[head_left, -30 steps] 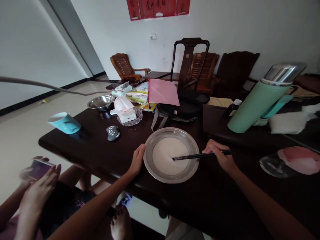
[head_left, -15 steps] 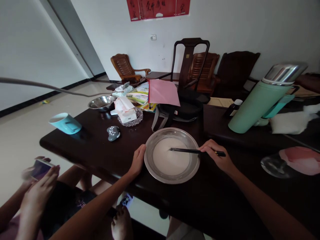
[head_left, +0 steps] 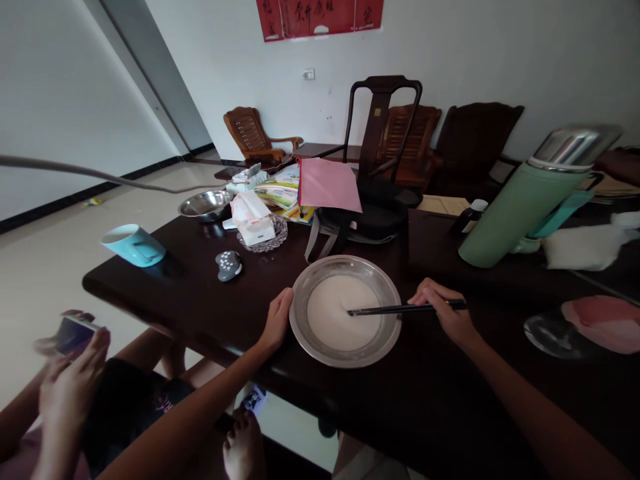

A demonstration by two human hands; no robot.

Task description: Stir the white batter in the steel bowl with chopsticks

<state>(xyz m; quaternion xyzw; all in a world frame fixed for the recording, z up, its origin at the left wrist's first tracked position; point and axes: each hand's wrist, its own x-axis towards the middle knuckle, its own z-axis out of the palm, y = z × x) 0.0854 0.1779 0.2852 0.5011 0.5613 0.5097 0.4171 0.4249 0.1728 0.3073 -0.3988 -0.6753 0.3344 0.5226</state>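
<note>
A round metal bowl stands near the table's front edge, with a milky white liquid in it. My left hand is closed on the bowl's left rim, thumb on top. Beyond the right rim, my right hand is closed round dark chopsticks, held almost level and close together. Their tips dip into the liquid near its middle, where a small swirl shows. Whether the tips touch the bottom is hidden by the liquid.
On the dark table are a blue mug, grey paw-print object, tissue pack, second metal bowl, black bag and green thermos. At left, another person's hands hold a phone.
My right hand and the chopsticks have shifted right and slightly toward me, the tips moving through the liquid. My left hand stays on the rim. The other person's hands have moved slightly left.
</note>
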